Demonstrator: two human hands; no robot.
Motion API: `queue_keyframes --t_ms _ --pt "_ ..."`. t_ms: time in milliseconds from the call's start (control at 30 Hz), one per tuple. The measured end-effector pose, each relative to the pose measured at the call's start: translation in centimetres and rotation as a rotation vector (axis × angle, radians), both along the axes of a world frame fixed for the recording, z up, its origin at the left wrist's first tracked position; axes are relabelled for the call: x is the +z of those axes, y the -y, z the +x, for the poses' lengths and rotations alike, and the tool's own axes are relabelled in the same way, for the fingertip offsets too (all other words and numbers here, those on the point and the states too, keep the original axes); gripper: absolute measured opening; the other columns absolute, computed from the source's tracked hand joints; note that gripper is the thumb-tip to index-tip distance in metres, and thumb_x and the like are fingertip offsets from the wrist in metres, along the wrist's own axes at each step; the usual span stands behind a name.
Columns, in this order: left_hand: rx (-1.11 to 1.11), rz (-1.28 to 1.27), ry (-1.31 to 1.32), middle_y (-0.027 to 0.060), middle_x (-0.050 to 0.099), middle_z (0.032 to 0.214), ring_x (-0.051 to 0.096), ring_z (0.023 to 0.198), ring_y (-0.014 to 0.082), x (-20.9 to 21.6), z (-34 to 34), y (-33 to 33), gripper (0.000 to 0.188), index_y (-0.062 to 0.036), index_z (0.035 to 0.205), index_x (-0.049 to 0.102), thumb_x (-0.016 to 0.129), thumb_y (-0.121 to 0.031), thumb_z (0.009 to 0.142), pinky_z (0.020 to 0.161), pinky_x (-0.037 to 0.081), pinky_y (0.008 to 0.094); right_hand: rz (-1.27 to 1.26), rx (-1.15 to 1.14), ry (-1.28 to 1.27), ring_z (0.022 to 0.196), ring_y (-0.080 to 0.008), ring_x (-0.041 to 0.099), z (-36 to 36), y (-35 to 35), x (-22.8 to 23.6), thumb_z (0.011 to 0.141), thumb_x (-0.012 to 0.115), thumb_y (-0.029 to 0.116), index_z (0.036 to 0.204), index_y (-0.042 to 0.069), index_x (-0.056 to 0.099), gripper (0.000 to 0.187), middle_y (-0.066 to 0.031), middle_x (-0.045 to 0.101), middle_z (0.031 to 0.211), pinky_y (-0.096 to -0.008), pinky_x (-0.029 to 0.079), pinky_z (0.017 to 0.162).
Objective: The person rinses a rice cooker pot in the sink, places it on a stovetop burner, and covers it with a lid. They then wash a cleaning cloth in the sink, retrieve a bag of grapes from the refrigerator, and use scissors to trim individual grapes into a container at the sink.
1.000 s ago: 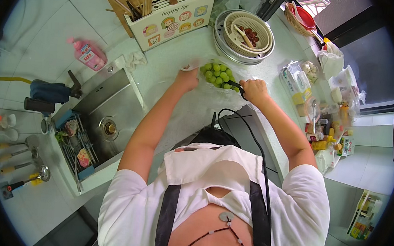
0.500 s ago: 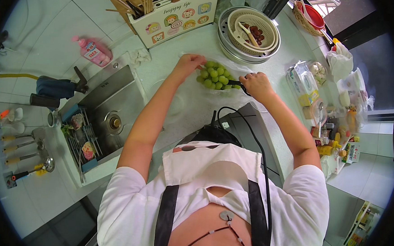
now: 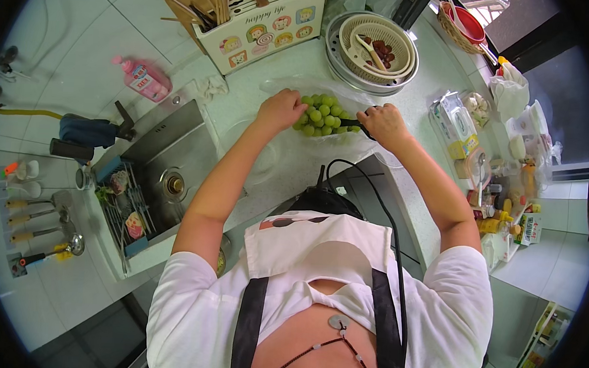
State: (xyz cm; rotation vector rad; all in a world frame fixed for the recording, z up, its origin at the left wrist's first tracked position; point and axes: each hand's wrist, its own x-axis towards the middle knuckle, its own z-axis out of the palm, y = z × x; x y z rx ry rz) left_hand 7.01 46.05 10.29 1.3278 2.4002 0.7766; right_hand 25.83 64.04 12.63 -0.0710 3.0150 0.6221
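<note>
A bunch of green grapes (image 3: 322, 115) lies on a clear plastic bag (image 3: 324, 145) spread over the counter. My left hand (image 3: 282, 109) is at the left edge of the bunch, its fingers curled closed; what they pinch is hidden. On the other side, my right hand (image 3: 384, 125) is closed around the handle of black scissors (image 3: 352, 123). Their dark front end reaches the right side of the grapes, and the blade tips cannot be made out.
Behind the grapes stands a cream colander (image 3: 347, 42) with dark red fruit and a spoon, set in metal pans. A white utensil rack (image 3: 263, 30) is at the back left. To the left is a steel sink (image 3: 195, 151) with a pink bottle (image 3: 146, 80) behind it. Packages (image 3: 456, 126) line the right.
My left hand has drawn its fingers in from a more stretched pose and shifted slightly down beside the grapes. My right hand keeps its hold with hardly any movement.
</note>
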Motion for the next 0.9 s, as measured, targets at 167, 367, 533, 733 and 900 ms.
queue_keyframes --t_ms 167,367,533,733,900 --pt "0.067 0.04 0.025 0.013 0.055 0.077 0.053 0.071 0.0295 1.1 -0.1 -0.5 0.023 -0.0041 0.076 0.053 0.054 -0.027 0.077 0.061 0.042 0.0376 0.003 0.01 -0.114 0.064 -0.0158 0.058 0.0 -0.2 0.9 0.073 0.052 0.015 0.079 0.013 0.052 0.006 -0.0011 0.056 0.069 -0.0285 0.04 0.054" --pt "-0.005 0.015 -0.061 0.0116 0.057 0.085 0.055 0.075 0.0301 2.4 -0.3 -0.8 0.021 -0.0065 0.079 0.054 0.051 -0.027 0.078 0.063 0.044 0.0386 -0.036 -0.037 -0.175 0.063 -0.0171 0.058 -0.4 -0.1 1.1 0.073 0.052 0.015 0.079 0.013 0.051 0.006 -0.0014 0.056 0.068 -0.0285 0.041 0.056" --pt "-0.018 0.006 0.048 0.0104 0.056 0.071 0.055 0.068 0.0279 2.9 -0.7 -0.9 0.021 -0.0062 0.076 0.053 0.053 -0.027 0.078 0.059 0.042 0.0369 -0.072 -0.078 -0.195 0.065 -0.017 0.058 -0.2 0.5 0.8 0.073 0.052 0.014 0.081 0.013 0.051 0.008 -0.001 0.056 0.069 -0.0287 0.041 0.057" --pt "-0.082 0.158 0.192 0.0098 0.051 0.062 0.05 0.059 0.0249 2.5 -0.7 -0.8 0.021 -0.0042 0.072 0.05 0.053 -0.024 0.078 0.054 0.038 0.035 -0.114 -0.076 -0.215 0.066 -0.0159 0.058 0.0 0.7 0.7 0.071 0.053 0.013 0.084 0.014 0.052 0.012 -0.0005 0.057 0.07 -0.0282 0.04 0.059" --pt "-0.087 0.292 0.0 0.0095 0.052 0.072 0.051 0.066 0.0282 4.2 0.7 -1.7 0.017 -0.0056 0.073 0.05 0.051 -0.022 0.078 0.056 0.04 0.0369 -0.224 -0.175 -0.099 0.069 -0.0155 0.058 -0.5 1.7 1.7 0.071 0.055 0.011 0.085 0.014 0.052 0.014 -0.0003 0.058 0.072 -0.0287 0.037 0.065"
